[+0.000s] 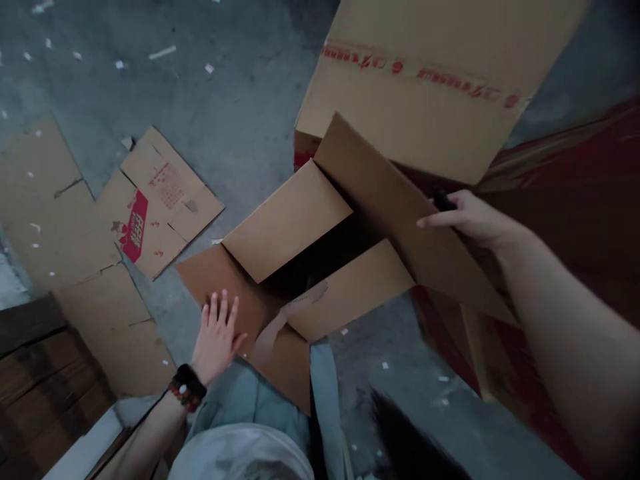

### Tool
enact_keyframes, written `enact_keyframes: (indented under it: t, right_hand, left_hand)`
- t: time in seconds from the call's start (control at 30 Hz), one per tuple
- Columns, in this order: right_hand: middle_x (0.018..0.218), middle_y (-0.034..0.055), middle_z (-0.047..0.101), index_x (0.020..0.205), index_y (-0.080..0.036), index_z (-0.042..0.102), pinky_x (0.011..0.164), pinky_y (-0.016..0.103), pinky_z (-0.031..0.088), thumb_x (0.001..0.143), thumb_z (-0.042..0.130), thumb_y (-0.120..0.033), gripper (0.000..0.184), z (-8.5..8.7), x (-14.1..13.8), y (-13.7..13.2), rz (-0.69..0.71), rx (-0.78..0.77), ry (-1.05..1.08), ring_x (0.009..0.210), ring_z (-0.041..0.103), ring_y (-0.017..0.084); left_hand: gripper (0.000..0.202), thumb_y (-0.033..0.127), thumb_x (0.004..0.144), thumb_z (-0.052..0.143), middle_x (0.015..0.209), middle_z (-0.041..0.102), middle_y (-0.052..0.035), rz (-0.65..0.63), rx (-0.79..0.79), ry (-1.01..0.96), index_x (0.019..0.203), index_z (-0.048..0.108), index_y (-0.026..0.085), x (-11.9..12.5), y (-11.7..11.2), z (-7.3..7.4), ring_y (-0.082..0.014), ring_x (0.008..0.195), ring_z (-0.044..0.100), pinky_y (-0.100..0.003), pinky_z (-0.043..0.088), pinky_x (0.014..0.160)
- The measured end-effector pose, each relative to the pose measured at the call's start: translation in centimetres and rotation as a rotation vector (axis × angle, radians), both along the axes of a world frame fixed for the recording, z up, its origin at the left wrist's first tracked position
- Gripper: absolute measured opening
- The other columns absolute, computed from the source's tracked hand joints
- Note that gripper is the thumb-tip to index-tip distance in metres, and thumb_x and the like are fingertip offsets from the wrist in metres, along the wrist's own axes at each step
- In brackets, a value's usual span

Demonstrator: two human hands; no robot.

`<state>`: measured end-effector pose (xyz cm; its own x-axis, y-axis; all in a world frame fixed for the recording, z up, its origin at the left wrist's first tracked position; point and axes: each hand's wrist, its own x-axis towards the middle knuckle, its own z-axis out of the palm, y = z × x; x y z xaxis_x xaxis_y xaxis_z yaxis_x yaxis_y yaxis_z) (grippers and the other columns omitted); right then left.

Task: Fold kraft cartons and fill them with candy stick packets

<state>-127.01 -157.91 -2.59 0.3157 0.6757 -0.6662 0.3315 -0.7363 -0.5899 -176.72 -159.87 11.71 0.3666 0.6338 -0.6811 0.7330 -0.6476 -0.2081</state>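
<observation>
A brown cardboard box with its flaps raised (287, 220) stands in front of me, its inside in deep shadow. My left hand (217, 337) lies flat with spread fingers on the near-left flap (280, 373). At the far-right flap (385, 183), my right hand (473, 213) is closed around a small black object (443, 200), mostly hidden by the fingers. The right thumb reaches over that flap's edge onto its face. From the near flap (360, 293) hangs a loose strip of pale tape (273, 333).
A large carton with red-printed tape (410, 87) stands beyond the box. Flattened cardboard with a red label (160, 200) lies on the concrete floor (240, 100) to the left, among white scraps. Stacked brown cartons (45, 380) are at lower left; a red-and-brown carton (560, 233) is at right.
</observation>
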Motion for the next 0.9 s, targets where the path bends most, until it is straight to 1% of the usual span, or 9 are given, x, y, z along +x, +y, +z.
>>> enact_keyframes:
  t: [0.1,0.2,0.33,0.4,0.47,0.6,0.73,0.8,0.9]
  right_hand:
    - [0.063,0.0032,0.060,0.075,-0.007,0.070,0.056,0.029,0.033,0.065,0.081,-0.038,0.035,0.5,2.6,0.6,-0.138,-0.076,0.068,0.055,0.048,0.007]
    - [0.084,0.0115,0.067,0.096,-0.005,0.072,0.061,0.034,0.035,0.069,0.077,-0.046,0.050,2.8,1.0,0.4,-0.138,-0.048,-0.191,0.072,0.058,0.016]
    - [0.120,0.0265,0.058,0.138,-0.014,0.049,0.073,0.045,0.039,0.081,0.071,-0.032,0.063,8.0,-8.9,-2.4,0.016,0.040,-0.637,0.104,0.058,0.036]
    - [0.120,0.0217,0.058,0.139,-0.018,0.045,0.077,0.045,0.043,0.089,0.052,-0.023,0.051,9.2,-16.1,-4.8,0.103,0.046,-0.341,0.104,0.058,0.035]
    - [0.103,0.0126,0.066,0.119,-0.021,0.058,0.074,0.040,0.048,0.088,0.054,-0.027,0.032,8.4,-22.7,-7.4,0.239,-0.006,0.137,0.093,0.063,0.031]
    - [0.109,0.0051,0.067,0.104,-0.022,0.065,0.088,0.031,0.049,0.075,0.058,-0.007,0.034,3.7,-30.4,-10.9,0.337,0.055,0.463,0.101,0.063,0.021]
    - [0.122,0.0090,0.060,0.087,-0.017,0.068,0.099,0.031,0.044,0.065,0.055,0.000,0.030,-0.1,-32.5,-11.9,0.297,0.076,0.584,0.111,0.058,0.021]
    - [0.101,0.0079,0.065,0.076,-0.014,0.064,0.090,0.030,0.048,0.063,0.056,-0.003,0.020,-1.0,-32.8,-11.9,0.253,0.040,0.609,0.097,0.061,0.020]
    - [0.067,0.0002,0.056,0.087,-0.012,0.063,0.061,0.024,0.050,0.076,0.050,-0.014,0.018,-1.5,-32.4,-12.0,0.172,-0.042,0.618,0.062,0.056,0.013]
  left_hand:
    - [0.077,0.051,0.085,0.055,0.158,0.017,-0.0196,-0.025,-0.040,-0.004,0.149,0.037,0.012,-0.2,0.7,0.3,-0.0389,0.147,0.011,-0.055,0.022,0.117]
    - [0.079,0.052,0.082,0.060,0.157,0.019,-0.0240,-0.038,-0.067,0.003,0.146,0.041,0.009,0.3,1.2,0.6,-0.0415,0.146,0.012,-0.056,0.020,0.116]
    - [0.069,0.052,0.080,0.062,0.156,0.025,-0.0242,-0.070,-0.124,-0.054,0.135,0.056,0.010,2.4,1.3,0.4,-0.0406,0.146,0.015,-0.057,0.017,0.117]
    - [0.052,0.048,0.081,0.061,0.153,0.034,-0.0217,-0.082,-0.137,-0.087,0.116,0.070,0.011,3.5,1.1,0.2,-0.0403,0.146,0.016,-0.058,0.015,0.117]
    - [0.040,0.045,0.082,0.059,0.146,0.046,-0.0193,-0.088,-0.148,-0.108,0.100,0.075,0.013,4.3,0.7,0.2,-0.0404,0.146,0.018,-0.058,0.015,0.118]
    - [0.037,0.045,0.083,0.059,0.120,0.067,-0.0165,-0.097,-0.165,-0.034,0.097,0.076,0.016,5.6,0.5,0.5,-0.0382,0.140,0.033,-0.058,0.016,0.117]
    - [0.030,0.035,0.085,0.058,0.115,0.070,-0.0159,-0.019,-0.260,0.169,0.100,0.075,0.016,7.8,0.6,-0.5,-0.0355,0.129,0.047,-0.054,0.024,0.111]
    - [0.029,0.034,0.085,0.057,0.108,0.072,-0.0158,0.040,-0.347,0.215,0.099,0.075,0.016,9.0,0.0,-1.9,-0.0341,0.123,0.053,-0.053,0.027,0.108]
    - [0.034,0.039,0.083,0.060,0.112,0.072,-0.0160,0.101,-0.457,0.228,0.103,0.074,0.016,10.0,-1.7,-4.4,-0.0357,0.120,0.055,-0.056,0.026,0.108]
